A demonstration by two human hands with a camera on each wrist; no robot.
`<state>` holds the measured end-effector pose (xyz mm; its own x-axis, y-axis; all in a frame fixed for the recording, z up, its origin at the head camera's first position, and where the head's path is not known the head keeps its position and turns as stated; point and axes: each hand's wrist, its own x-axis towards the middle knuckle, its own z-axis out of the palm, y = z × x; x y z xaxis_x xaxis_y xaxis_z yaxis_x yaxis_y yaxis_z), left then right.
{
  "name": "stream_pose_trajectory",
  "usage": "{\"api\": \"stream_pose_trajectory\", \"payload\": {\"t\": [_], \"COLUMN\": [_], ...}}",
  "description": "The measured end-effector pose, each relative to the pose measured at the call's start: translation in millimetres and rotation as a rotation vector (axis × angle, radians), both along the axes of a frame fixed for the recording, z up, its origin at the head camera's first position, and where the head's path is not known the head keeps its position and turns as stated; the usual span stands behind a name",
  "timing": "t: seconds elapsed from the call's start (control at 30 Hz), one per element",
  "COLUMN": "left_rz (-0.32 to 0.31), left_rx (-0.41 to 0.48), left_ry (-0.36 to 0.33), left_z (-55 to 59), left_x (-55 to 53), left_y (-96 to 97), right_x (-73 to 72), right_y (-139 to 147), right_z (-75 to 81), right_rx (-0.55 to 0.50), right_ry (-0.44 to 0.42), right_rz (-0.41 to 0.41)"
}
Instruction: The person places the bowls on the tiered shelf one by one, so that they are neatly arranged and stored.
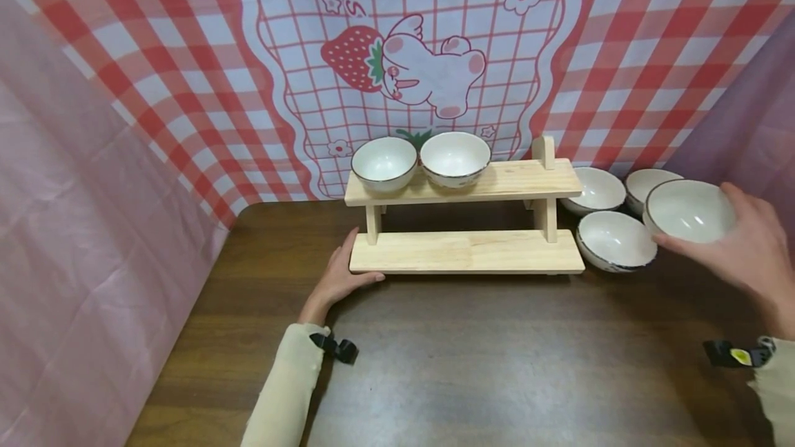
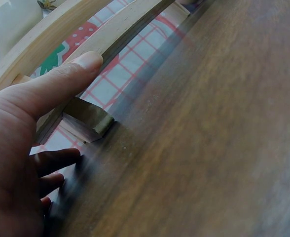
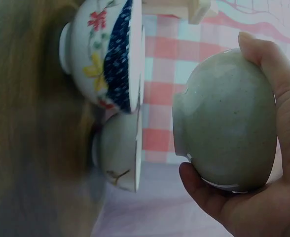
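Observation:
My right hand (image 1: 754, 243) holds a white bowl (image 1: 691, 211) by its rim and side, raised above the table at the right. In the right wrist view this bowl (image 3: 229, 121) shows a plain pale outside, with thumb and fingers on opposite sides. My left hand (image 1: 340, 273) grips the left end of a two-tier wooden shelf (image 1: 466, 252); in the left wrist view the thumb (image 2: 88, 61) lies on the lower board's front edge, the other fingers below it. Two white bowls, one at the left end (image 1: 385, 163) and another beside it (image 1: 455, 159), sit on the upper board.
Right of the shelf, three more bowls stand on the brown table (image 1: 472, 357): a front one (image 1: 617, 240) with painted flowers and a blue band outside, one behind it (image 1: 596, 190), another (image 1: 646, 185) partly behind the held bowl. A checked strawberry cloth (image 1: 298, 74) hangs behind.

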<state>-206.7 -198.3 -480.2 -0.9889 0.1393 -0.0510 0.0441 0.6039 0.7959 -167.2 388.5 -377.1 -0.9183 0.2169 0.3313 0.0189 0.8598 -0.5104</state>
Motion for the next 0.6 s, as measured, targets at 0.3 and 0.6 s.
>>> {"api": "stream_pose_trajectory", "payload": {"t": [0.3,0.6], "left_rz": [0.005,-0.010], "left_rx": [-0.003,-0.009], "left_ry": [-0.015,0.004], "left_z": [1.3,2.9], "left_x": [1.7,1.8], "left_y": [0.0,0.9], "right_x": [-5.2,-11.0], "right_y": [-19,-35], "right_z": [15.5,29.3], "right_rx": [0.009,0.020], "right_ry": [-0.069,-0.091], "right_rz": [0.020,0.042]}}
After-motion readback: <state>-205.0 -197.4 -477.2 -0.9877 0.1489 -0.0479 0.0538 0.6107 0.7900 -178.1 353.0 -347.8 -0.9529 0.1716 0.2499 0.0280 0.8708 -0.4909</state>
